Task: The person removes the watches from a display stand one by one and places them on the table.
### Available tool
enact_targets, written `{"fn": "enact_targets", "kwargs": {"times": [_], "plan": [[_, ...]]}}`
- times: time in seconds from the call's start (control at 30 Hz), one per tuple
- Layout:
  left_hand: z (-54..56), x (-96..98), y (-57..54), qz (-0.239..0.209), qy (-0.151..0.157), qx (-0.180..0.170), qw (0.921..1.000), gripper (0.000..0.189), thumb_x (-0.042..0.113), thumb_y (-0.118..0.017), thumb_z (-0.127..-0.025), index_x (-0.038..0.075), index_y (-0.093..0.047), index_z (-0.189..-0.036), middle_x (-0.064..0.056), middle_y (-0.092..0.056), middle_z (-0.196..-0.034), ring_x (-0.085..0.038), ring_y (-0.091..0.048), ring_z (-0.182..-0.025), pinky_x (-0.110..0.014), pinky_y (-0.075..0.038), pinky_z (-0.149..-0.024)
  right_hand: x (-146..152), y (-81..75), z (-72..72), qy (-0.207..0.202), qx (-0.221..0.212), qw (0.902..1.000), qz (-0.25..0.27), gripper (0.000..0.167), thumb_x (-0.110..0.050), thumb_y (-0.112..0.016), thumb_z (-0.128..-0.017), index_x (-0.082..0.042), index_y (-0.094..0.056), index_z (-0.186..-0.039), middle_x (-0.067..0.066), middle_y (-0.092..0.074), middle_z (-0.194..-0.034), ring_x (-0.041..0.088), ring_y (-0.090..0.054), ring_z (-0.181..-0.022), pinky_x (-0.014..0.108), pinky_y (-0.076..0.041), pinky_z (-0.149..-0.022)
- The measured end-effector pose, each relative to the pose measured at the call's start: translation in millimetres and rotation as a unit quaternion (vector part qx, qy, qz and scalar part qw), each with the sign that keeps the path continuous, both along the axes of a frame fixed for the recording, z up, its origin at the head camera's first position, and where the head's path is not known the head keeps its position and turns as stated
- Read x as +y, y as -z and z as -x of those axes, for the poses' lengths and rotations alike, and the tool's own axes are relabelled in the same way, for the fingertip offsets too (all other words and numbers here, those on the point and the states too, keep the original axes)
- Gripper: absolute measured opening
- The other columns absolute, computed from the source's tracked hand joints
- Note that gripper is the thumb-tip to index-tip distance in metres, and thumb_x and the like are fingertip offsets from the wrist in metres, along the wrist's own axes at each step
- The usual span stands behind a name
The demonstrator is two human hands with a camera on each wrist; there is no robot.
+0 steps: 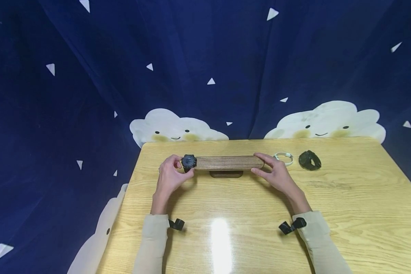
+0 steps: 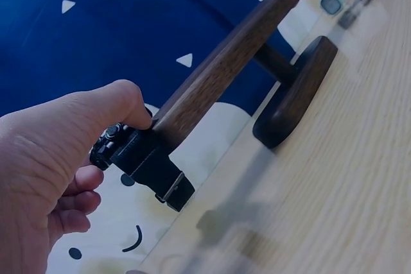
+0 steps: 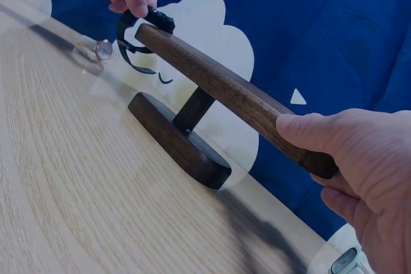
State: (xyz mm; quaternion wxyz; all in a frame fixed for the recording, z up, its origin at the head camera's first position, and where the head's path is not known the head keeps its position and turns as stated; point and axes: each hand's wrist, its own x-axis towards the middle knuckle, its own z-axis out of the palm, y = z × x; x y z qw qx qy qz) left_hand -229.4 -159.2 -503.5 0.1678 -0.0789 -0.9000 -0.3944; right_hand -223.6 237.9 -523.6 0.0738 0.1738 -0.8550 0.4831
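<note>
A dark wooden T-shaped watch stand (image 1: 229, 163) stands on the table, its long bar raised on a post above a rounded base (image 3: 183, 145). At the bar's left end, my left hand (image 1: 171, 173) pinches a black wristwatch (image 1: 188, 161) between thumb and fingers. The watch's dark strap (image 2: 151, 165) curves below the bar tip; how far the tip sits inside the loop, I cannot tell. My right hand (image 1: 275, 174) grips the bar's other end, thumb on the near side and fingers behind.
Right of the stand lie a white watch (image 1: 284, 158) and a dark bulky watch (image 1: 309, 160) on the wooden table (image 1: 260, 228). Beyond the left hand, a rose-gold watch (image 3: 101, 51) shows in the right wrist view. A blue curtain (image 1: 205, 57) hangs behind the table's back edge.
</note>
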Motion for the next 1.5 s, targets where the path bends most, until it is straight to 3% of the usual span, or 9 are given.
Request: {"fn": "enact_targets", "kwargs": {"times": [0.17,0.5,0.83,1.1,1.5], "plan": [[0.4,-10.5,-3.0,-0.014,-0.01,0.001,0.9998,0.047,0.027,-0.092,-0.07,0.005,-0.067,-0.104,-0.016,-0.064,-0.084,-0.031,-0.059,-0.076,-0.033,-0.049,-0.067,0,-0.2,0.3,-0.002,0.003,1.0,0.0,0.06,-0.018,-0.083,-0.092,-0.003,-0.06,-0.145,0.021,-0.061,-0.145,0.043,-0.053,-0.138,0.061,-0.045,-0.113],[1.7,-36.6,-7.3,-0.008,-0.051,0.012,0.9986,0.049,0.027,-0.091,-0.07,0.004,-0.067,-0.106,-0.022,-0.061,-0.084,-0.028,-0.052,-0.077,-0.034,-0.042,-0.068,0,-0.5,2.3,-0.003,0.007,1.0,0.001,0.059,-0.018,-0.083,-0.092,-0.001,-0.06,-0.144,0.022,-0.061,-0.145,0.043,-0.054,-0.137,0.06,-0.045,-0.113],[-0.6,-67.5,-8.8,-0.002,-0.108,0.02,0.994,0.05,0.028,-0.092,-0.071,0.004,-0.067,-0.108,-0.008,-0.053,-0.08,-0.023,-0.049,-0.076,-0.03,-0.038,-0.066,0,-1.7,0.9,-0.003,0.009,0.9999,0.003,0.059,-0.016,-0.083,-0.091,-0.002,-0.061,-0.144,0.021,-0.062,-0.144,0.041,-0.054,-0.137,0.058,-0.046,-0.113],[-1.9,-87.1,-3.4,0.006,-0.139,0.049,0.989,0.051,0.026,-0.091,-0.07,0.002,-0.07,-0.11,-0.01,-0.057,-0.079,-0.027,-0.053,-0.077,-0.034,-0.043,-0.072,0,0.3,2.5,-0.003,0.016,0.9999,0.004,0.058,-0.015,-0.083,-0.091,0.0,-0.061,-0.143,0.023,-0.06,-0.145,0.042,-0.054,-0.137,0.059,-0.046,-0.112],[-2.4,-104.3,9.3,0.014,-0.192,0.058,0.9795,0.056,0.021,-0.089,-0.07,-0.001,-0.069,-0.118,-0.014,-0.057,-0.08,-0.032,-0.055,-0.082,-0.046,-0.05,-0.079,0,1.3,1.2,-0.002,0.012,0.9999,0.008,0.058,-0.016,-0.083,-0.091,-0.004,-0.061,-0.144,0.021,-0.061,-0.145,0.041,-0.055,-0.137,0.058,-0.046,-0.113]]}}
